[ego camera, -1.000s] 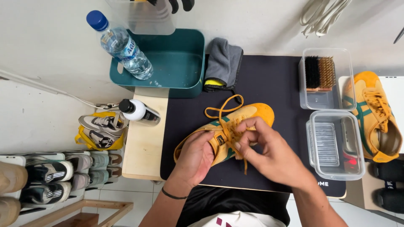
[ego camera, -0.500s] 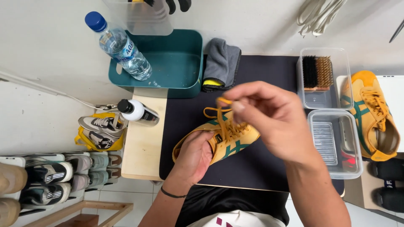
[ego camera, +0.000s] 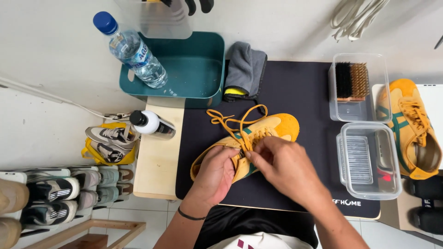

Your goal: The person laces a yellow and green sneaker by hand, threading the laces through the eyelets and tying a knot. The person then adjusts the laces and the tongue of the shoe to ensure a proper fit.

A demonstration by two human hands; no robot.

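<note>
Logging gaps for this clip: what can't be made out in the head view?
- Lace eyelets under the right hand: fingers cover them on the yellow sneaker.
- Sneaker's heel opening: hidden by the left hand.
- Dark gloves: cut off by the top edge.
- White cords: cut off at the top edge.
- Items in the lidded clear container: blurred by the lid.

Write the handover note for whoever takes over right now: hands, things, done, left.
Left hand: steadies the yellow sneaker at its heel side, on the black mat.
Right hand: fingers pinch at the eyelets mid-shoe.
Orange lace: partly out, loose loops lying past the shoe toward the teal tray.
Done: upper eyelets look freed.
Left: lace remains threaded lower down; second sneaker is laced, untouched.
</note>
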